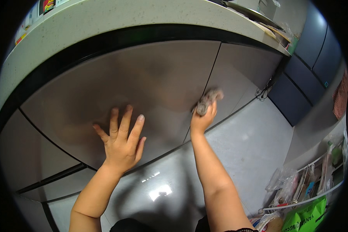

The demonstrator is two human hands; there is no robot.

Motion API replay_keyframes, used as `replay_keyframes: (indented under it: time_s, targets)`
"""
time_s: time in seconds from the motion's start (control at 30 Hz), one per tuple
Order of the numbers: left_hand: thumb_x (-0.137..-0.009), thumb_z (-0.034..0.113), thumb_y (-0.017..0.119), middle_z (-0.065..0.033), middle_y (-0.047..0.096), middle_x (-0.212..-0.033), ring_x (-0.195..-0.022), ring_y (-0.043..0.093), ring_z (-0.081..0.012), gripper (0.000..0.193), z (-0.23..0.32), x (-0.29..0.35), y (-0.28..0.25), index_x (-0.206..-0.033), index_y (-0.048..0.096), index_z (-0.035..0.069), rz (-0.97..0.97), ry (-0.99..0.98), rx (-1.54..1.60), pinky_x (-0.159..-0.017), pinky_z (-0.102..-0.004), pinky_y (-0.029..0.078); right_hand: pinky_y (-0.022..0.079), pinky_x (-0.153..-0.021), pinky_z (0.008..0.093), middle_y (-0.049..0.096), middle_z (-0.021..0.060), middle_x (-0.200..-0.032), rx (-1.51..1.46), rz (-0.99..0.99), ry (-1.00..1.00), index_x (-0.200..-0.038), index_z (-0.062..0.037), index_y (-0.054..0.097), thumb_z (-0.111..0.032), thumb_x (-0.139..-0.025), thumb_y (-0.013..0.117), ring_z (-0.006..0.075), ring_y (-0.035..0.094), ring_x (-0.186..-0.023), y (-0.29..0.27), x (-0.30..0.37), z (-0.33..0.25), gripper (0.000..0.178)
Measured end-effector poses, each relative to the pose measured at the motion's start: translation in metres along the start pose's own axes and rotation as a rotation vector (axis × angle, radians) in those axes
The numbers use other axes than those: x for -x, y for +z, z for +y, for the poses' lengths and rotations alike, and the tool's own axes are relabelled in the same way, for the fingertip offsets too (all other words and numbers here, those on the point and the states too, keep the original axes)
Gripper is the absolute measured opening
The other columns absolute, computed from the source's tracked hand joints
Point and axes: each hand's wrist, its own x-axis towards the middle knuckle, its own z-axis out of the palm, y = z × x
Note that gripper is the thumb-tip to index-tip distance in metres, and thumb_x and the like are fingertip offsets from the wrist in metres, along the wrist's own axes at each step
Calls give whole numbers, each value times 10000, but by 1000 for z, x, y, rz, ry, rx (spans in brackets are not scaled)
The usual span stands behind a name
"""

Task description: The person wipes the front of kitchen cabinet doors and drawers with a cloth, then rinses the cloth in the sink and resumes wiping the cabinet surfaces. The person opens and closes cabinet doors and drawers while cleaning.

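My left hand (pixel 121 145) has its fingers spread, with the fingertips at the glossy grey-brown cabinet door (pixel 143 73). A bunched greyish-brown cloth (pixel 208 101) is gripped in my right hand (pixel 203 119). It lies against the cabinet front close to the dark vertical gap between two doors. Part of the right hand's fingers is hidden behind the cloth. Blurred reflections show on the door's surface around my left hand.
A pale speckled countertop (pixel 116 17) overhangs the doors. At the far right stands a dark blue fridge (pixel 297 91), with cables (pixel 263 92) on the floor beside it. A rack of bagged items (pixel 297 185) and a green bag (pixel 305 216) sit at lower right, over glossy grey flooring (pixel 251 143).
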Motion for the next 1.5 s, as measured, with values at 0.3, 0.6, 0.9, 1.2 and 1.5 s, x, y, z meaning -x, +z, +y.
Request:
replay_keyframes:
  time_s: [0.3, 0.6, 0.9, 1.2, 1.5]
  targets:
    - [-793, 207, 714, -213, 304, -1553, -1478, 157, -426, 655, 21, 2, 6, -1406, 499, 129, -23, -71, -100, -1115, -629, -128, 428, -1028, 434, 517, 208, -1376, -552, 180, 4, -1304, -6, 560, -43, -788, 692, 357, 514, -1252, -4, -104, -9, 534]
    - [-739, 146, 748, -207, 266, -1572, -1483, 127, -436, 749, 69, -42, 28, -1433, 466, 163, -95, -92, -152, -1103, -670, -85, 399, -993, 431, 549, 198, -1371, -341, 154, -221, -1245, -56, 630, -75, -773, 661, 377, 520, -1094, 10, -135, -14, 473]
    - [-702, 135, 770, -190, 200, -1597, -1481, 94, -451, 815, 108, -86, 70, -1447, 445, 195, -136, -28, -115, -1072, -732, -28, 415, -976, 429, 572, 168, -1352, -298, 43, -178, -1252, -77, 646, -75, -799, 672, 342, 537, -1071, -19, -97, 83, 454]
    - [-746, 242, 785, -138, 187, -1613, -1497, 79, -397, 828, 118, -173, 76, -1479, 401, 272, -67, 17, -229, -1068, -735, -42, 384, -972, 438, 485, 179, -1441, -319, 63, -273, -1276, -85, 617, -78, -753, 654, 363, 485, -1166, -2, -170, 5, 525]
    - [-761, 426, 784, -114, 56, -1642, -1501, -29, -394, 841, 115, -173, 94, -1486, 359, 379, -97, 44, -354, -1028, -770, -71, 378, -1000, 464, 573, 150, -1318, -55, -166, 611, -1231, -66, 598, -53, -748, 638, 407, 550, -1102, 0, 33, 205, 484]
